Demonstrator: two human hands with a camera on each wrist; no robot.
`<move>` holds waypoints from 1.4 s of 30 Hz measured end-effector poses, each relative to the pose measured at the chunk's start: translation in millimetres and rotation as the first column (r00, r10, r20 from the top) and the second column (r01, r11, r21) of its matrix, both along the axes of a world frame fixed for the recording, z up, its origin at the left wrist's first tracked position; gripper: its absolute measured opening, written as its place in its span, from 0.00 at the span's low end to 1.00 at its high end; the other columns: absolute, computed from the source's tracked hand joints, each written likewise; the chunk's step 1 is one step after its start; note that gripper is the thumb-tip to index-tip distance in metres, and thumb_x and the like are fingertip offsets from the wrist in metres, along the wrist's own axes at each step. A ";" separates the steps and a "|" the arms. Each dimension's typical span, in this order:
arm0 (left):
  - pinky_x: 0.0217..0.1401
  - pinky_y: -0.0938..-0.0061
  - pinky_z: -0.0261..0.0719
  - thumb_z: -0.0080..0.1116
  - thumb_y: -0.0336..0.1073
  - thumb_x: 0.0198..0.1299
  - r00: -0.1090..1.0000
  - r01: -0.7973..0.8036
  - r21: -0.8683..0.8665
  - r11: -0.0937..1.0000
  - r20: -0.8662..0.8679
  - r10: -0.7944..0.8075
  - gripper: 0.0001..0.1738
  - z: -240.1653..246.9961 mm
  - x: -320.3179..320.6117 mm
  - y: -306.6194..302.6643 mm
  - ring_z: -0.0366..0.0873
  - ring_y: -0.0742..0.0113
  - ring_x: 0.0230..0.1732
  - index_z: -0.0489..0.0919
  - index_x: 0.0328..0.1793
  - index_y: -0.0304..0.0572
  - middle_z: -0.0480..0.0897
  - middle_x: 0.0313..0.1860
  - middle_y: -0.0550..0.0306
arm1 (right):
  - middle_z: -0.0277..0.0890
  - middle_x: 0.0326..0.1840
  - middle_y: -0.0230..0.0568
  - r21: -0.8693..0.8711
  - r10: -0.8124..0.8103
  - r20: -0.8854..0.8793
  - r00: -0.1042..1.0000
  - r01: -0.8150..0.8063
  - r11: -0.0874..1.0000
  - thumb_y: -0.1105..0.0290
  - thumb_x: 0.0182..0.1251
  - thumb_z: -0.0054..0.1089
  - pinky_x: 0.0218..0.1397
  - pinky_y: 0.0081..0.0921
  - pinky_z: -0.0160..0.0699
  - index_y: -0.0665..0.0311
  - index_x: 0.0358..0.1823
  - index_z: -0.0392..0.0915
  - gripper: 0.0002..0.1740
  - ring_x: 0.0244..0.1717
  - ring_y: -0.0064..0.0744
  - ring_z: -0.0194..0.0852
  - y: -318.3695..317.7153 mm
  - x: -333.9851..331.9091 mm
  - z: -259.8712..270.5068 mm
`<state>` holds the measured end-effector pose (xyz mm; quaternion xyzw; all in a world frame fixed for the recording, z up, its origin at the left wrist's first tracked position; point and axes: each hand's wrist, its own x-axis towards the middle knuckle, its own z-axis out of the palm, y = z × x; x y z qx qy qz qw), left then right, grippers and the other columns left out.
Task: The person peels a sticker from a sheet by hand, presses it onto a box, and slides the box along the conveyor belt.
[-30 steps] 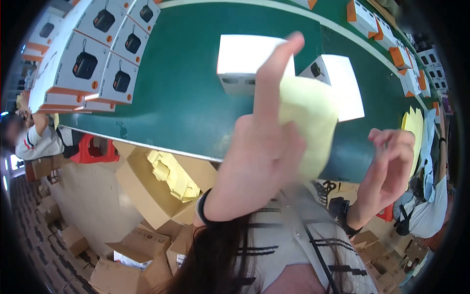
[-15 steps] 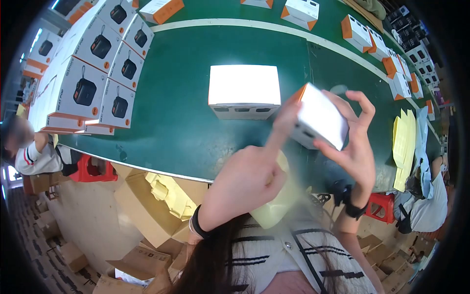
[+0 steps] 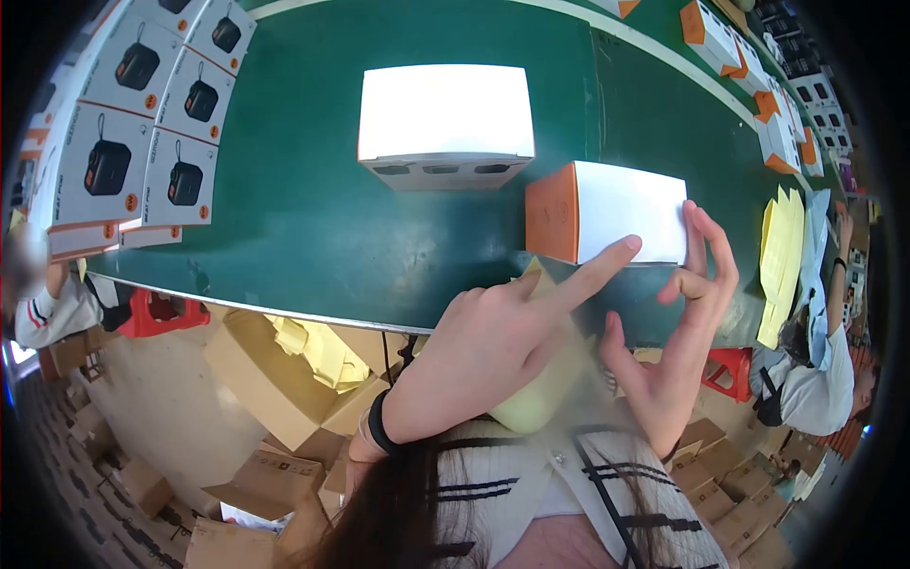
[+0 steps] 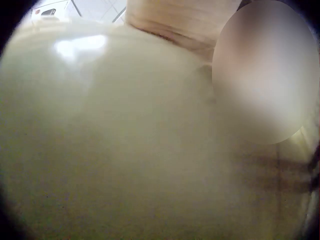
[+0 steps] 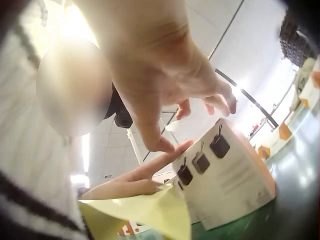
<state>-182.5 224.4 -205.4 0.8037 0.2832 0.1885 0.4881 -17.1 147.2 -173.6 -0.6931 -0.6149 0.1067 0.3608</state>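
Observation:
Bent fingers of my left hand (image 3: 493, 332) hold a pale yellow sheet (image 3: 526, 403), which hangs below the palm. My left index finger stretches out to the near edge of a white box (image 3: 630, 213) with an orange end facing left. My right hand (image 3: 678, 322) is at that box's right end, fingers loosely bent and thumb spread away. In the right wrist view, device pictures show on the box (image 5: 220, 175), with my right hand (image 5: 165, 75) above it. The sheet (image 4: 125, 125) fills most of the left wrist view. A second white box (image 3: 445, 114) sits farther back.
Stacked printed boxes (image 3: 114, 152) stand at the left of the green table (image 3: 294, 171). Yellow sheets (image 3: 782, 266) hang at its right edge. An open carton (image 3: 275, 379) with yellow paper is below the front edge. More white-and-orange boxes (image 3: 706, 38) line the far right.
Half a second ago my right hand held the nearer box tilted; now the box is lower on the table, its orange end turned left, and those fingers have loosened. The left hand still holds the sheet.

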 end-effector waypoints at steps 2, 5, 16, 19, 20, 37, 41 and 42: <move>0.30 0.61 0.76 0.51 0.16 0.49 1.000 0.007 -0.003 1.000 -0.024 -0.008 0.50 3.1 0.0 0.4 0.75 0.48 0.22 0.62 0.80 0.65 0.74 0.25 0.46 | 0.46 0.75 0.59 -0.023 0.002 0.016 1.000 -0.002 1.000 0.87 0.44 0.63 0.77 0.51 0.50 0.64 0.41 0.60 0.25 0.80 0.68 0.45 -0.4 -0.9 0.1; 0.29 0.62 0.74 0.50 0.15 0.48 1.000 0.011 -0.024 1.000 -0.023 -0.012 0.50 4.2 0.2 3.0 0.73 0.49 0.20 0.62 0.80 0.65 0.72 0.22 0.47 | 0.46 0.75 0.58 -0.029 -0.040 0.037 0.999 0.041 0.999 0.88 0.45 0.62 0.77 0.50 0.51 0.64 0.42 0.60 0.25 0.80 0.68 0.46 2.3 -5.8 -1.7; 0.28 0.64 0.73 0.49 0.15 0.49 1.000 0.007 -0.099 0.995 0.008 -0.006 0.49 2.0 0.7 3.1 0.71 0.51 0.18 0.63 0.80 0.64 0.70 0.19 0.47 | 0.53 0.73 0.56 0.142 -0.104 0.079 0.991 0.092 0.986 0.81 0.47 0.72 0.72 0.47 0.61 0.64 0.54 0.64 0.32 0.74 0.60 0.58 11.6 9.0 -19.9; 0.28 0.62 0.73 0.50 0.16 0.50 1.000 0.005 -0.084 0.996 0.028 -0.003 0.48 0.5 1.3 2.5 0.72 0.50 0.18 0.62 0.80 0.64 0.70 0.18 0.47 | 0.59 0.70 0.56 0.381 0.094 -0.079 0.993 -0.057 0.923 0.66 0.50 0.79 0.70 0.45 0.64 0.60 0.61 0.65 0.38 0.72 0.56 0.61 34.5 36.8 -50.8; 0.28 0.61 0.73 0.51 0.18 0.51 1.000 0.024 -0.079 0.997 -0.004 -0.024 0.48 -0.8 0.7 1.8 0.73 0.49 0.18 0.61 0.80 0.64 0.70 0.17 0.47 | 0.62 0.68 0.58 0.432 0.225 -0.153 0.962 -0.140 0.891 0.52 0.52 0.77 0.69 0.46 0.66 0.58 0.64 0.67 0.41 0.71 0.56 0.61 42.6 49.1 -65.9; 0.34 0.87 0.71 0.43 0.20 0.69 0.640 -0.393 -0.428 0.813 0.508 0.577 0.26 24.6 -32.2 14.0 0.77 0.82 0.34 0.63 0.73 0.39 0.82 0.49 0.56 | 0.75 0.39 0.32 -0.046 0.020 -0.612 0.790 -0.061 0.997 0.62 0.73 0.44 0.42 0.24 0.72 0.60 0.45 0.79 0.14 0.39 0.23 0.71 290.6 166.8 -48.2; 0.29 0.88 0.64 0.45 0.21 0.70 0.548 -0.628 -0.360 0.690 0.425 0.720 0.23 15.2 -66.8 11.8 0.72 0.86 0.28 0.62 0.70 0.40 0.83 0.35 0.60 | 0.72 0.63 0.51 0.538 -0.317 0.304 0.898 0.112 0.836 0.51 0.74 0.50 0.64 0.38 0.68 0.67 0.65 0.69 0.29 0.61 0.46 0.72 363.4 181.0 -58.8; 0.24 0.90 0.58 0.45 0.21 0.70 0.455 -0.641 -0.399 0.656 0.490 0.743 0.23 14.7 -68.4 12.2 0.68 0.89 0.24 0.62 0.70 0.41 0.83 0.33 0.62 | 0.67 0.69 0.55 0.359 -0.035 0.216 0.976 -0.046 0.932 0.49 0.73 0.52 0.69 0.40 0.65 0.67 0.69 0.66 0.33 0.67 0.50 0.68 321.9 124.3 -14.0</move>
